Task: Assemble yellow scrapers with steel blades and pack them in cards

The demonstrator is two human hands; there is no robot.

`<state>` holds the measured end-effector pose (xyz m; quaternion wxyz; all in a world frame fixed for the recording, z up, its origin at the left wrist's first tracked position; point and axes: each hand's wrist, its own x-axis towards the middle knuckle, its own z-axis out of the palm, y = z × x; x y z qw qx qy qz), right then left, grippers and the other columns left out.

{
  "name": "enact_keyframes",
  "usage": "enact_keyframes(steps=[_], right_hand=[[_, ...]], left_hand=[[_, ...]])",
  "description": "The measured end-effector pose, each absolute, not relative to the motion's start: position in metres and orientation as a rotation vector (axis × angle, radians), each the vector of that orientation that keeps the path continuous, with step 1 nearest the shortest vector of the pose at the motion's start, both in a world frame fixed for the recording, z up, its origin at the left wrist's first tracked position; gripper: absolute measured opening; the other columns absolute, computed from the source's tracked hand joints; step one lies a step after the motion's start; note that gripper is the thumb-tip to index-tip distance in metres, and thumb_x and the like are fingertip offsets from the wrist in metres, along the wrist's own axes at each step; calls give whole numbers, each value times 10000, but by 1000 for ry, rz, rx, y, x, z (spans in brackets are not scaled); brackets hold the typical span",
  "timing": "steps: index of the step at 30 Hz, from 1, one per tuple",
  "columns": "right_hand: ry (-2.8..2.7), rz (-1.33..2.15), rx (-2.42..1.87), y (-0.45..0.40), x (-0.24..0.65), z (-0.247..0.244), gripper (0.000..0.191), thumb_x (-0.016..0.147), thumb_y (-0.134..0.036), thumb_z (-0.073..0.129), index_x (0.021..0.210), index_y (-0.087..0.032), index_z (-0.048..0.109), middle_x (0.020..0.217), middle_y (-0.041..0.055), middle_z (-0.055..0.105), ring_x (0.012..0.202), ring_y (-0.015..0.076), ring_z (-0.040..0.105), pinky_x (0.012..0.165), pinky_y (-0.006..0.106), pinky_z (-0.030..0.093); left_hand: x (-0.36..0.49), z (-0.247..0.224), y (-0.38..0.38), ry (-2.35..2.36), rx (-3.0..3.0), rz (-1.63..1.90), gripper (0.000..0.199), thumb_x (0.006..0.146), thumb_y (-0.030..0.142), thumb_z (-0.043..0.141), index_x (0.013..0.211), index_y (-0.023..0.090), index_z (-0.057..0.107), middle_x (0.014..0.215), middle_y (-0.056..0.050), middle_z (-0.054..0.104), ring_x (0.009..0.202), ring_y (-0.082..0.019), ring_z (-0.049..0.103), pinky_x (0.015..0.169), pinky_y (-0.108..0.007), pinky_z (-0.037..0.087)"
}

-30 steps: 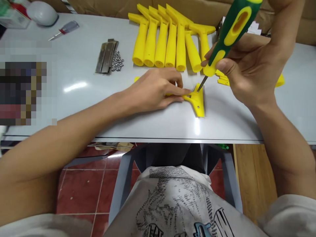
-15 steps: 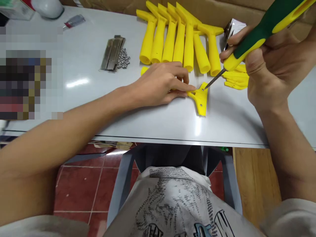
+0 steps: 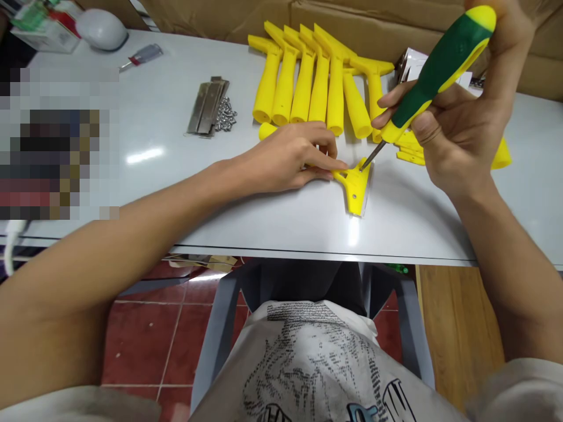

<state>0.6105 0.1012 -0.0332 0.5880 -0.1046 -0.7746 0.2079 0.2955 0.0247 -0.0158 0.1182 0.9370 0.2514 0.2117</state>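
A yellow plastic scraper (image 3: 355,193) lies on the white table, its wide head toward the right and a thin blade edge along that side. My left hand (image 3: 303,153) is closed around its handle, which shows only at the end behind the wrist. Two screws sit in the scraper's head. In my right hand (image 3: 461,135) is a green and yellow screwdriver (image 3: 433,76), slanting down to the left. Its tip meets the upper screw on the head. My right thumb and fingers wrap the screwdriver's lower grip.
Several yellow scraper handles (image 3: 310,82) stand in a row behind my left hand. Metal blades (image 3: 207,106) and a heap of small screws (image 3: 226,115) lie left of them. Yellow plastic pieces (image 3: 410,147) rest under my right hand. A small screwdriver (image 3: 147,54) lies at back left, near cardboard (image 3: 211,20).
My right hand has turned and shifted left, bringing the screwdriver more upright with its tip still at the upper screw. My left hand keeps its hold. The camera view has tilted slightly upward.
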Motion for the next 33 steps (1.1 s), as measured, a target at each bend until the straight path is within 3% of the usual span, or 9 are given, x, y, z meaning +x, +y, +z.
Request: enact_keyframes(steps=[4, 6, 9, 11, 17, 22, 24, 28, 33], right_hand=[[-1730, 414, -205, 134, 609, -52, 1194, 711, -918, 978, 1736, -614, 445, 1921, -94, 364, 1014, 209, 915, 684, 251, 690], [-1682, 386, -249, 146, 608, -63, 1320, 639, -991, 944, 1779, -622, 389, 1862, -82, 462, 1054, 231, 914, 674, 223, 639], [-1590, 321, -313, 146, 606, -72, 1400, 670, -987, 949, 1842, -528, 335, 1404, -54, 793, 906, 167, 890, 609, 158, 576], [-1540, 244, -331, 134, 603, -71, 1369, 755, -957, 948, 1867, -456, 324, 1173, -43, 832, 809, 136, 849, 595, 157, 603], [-1691, 420, -616, 62, 606, -40, 1148, 928, -744, 974, 1860, -548, 331, 1327, -26, 795, 1435, 323, 822, 966, 337, 787], [-1825, 298, -603, 30, 601, -2, 480, 1063, -587, 860, 1528, -526, 757, 1160, -101, 797, 1216, 219, 881, 934, 293, 719], [-1835, 269, -563, 30, 597, 6, 355, 1135, -554, 780, 1487, -581, 751, 1110, -123, 784, 1166, 165, 877, 1009, 318, 714], [-1756, 496, -504, 41, 591, -2, 778, 1094, -717, 805, 1740, -643, 376, 1250, -83, 776, 1310, 216, 865, 1172, 448, 744], [-1691, 598, -476, 53, 589, -18, 911, 1052, -780, 780, 1749, -499, 264, 1256, -56, 793, 1226, 252, 869, 1183, 573, 733]], left_hand=[[295, -20, 24, 693, 2835, 736, 342, 1231, 417, 643, 1414, 348, 924, 1160, -127, 852, 1123, -316, 796, 897, -426, 568], [296, -22, 20, 732, 2866, 758, 316, 1223, 434, 669, 1380, 352, 931, 1152, -121, 851, 1100, -319, 801, 860, -429, 561], [301, -21, 10, 821, 2884, 734, 302, 1222, 457, 676, 1371, 360, 921, 1171, -118, 849, 1082, -320, 807, 815, -421, 544], [304, -20, 3, 858, 2904, 732, 316, 1232, 467, 654, 1377, 358, 912, 1179, -119, 845, 1072, -321, 807, 792, -417, 530], [311, -19, -7, 916, 3018, 723, 402, 1272, 460, 543, 1378, 311, 901, 1127, -122, 834, 1049, -317, 807, 730, -406, 488], [303, -18, 9, 841, 3005, 714, 361, 1252, 494, 601, 1382, 351, 906, 1167, -111, 854, 1092, -334, 820, 754, -424, 515], [298, -17, 16, 867, 2940, 702, 339, 1239, 507, 624, 1359, 385, 916, 1178, -108, 856, 1123, -333, 820, 784, -435, 546], [295, -18, 23, 853, 2897, 744, 330, 1231, 511, 628, 1358, 415, 917, 1183, -102, 855, 1136, -322, 820, 808, -439, 567], [296, -19, 22, 871, 2878, 738, 358, 1238, 509, 584, 1376, 436, 907, 1186, -107, 854, 1149, -324, 813, 816, -449, 579]])
